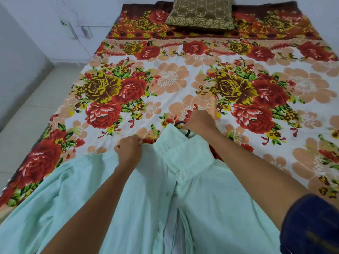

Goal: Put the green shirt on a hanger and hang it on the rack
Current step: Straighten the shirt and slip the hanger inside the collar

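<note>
Pale walls and a light tiled floor framed a bed spread with a sheet of big red and yellow flowers, and a brown patterned cushion sat at its far end. Across the near part of the bed lay the green shirt, front side up, its collar pointing away from the person and its buttoned front running down toward the bottom edge of the view.

The left hand was at the shirt's left shoulder, just beside the collar, with fingers curled and pinching the fabric edge there. The right hand sat just beyond the collar, fingers curled around the dark hook of the hanger, which poked out of the neck opening. Everything else of the hanger was hidden under the cloth. A dark blue sleeve covered the right upper arm at the lower right corner. The shirt's left sleeve spread out toward the bed's near left edge.
</note>
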